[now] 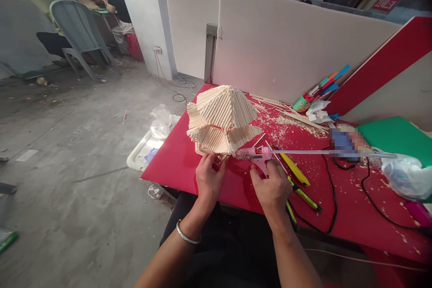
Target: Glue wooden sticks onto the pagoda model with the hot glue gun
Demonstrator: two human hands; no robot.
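Note:
A model building made of pale wooden sticks (222,119), with a tiered roof, stands on the red table (175,162) near its left front corner. My left hand (208,179) is closed, its fingers pinching the model's lower front edge. My right hand (272,189) is wrapped round the grip of a pink glue gun (257,155). The gun's nozzle points left at the model's base, and a long clear glue stick (334,153) sticks out of its back to the right.
Yellow utility knives (297,172), black cables (332,193), sawdust and loose sticks (297,119) lie on the table. Coloured pens (326,83), crumpled tissue, a green sheet (398,137) and a plastic bag (407,175) sit right. White boards stand behind. A grey chair (79,31) and seated people are far left.

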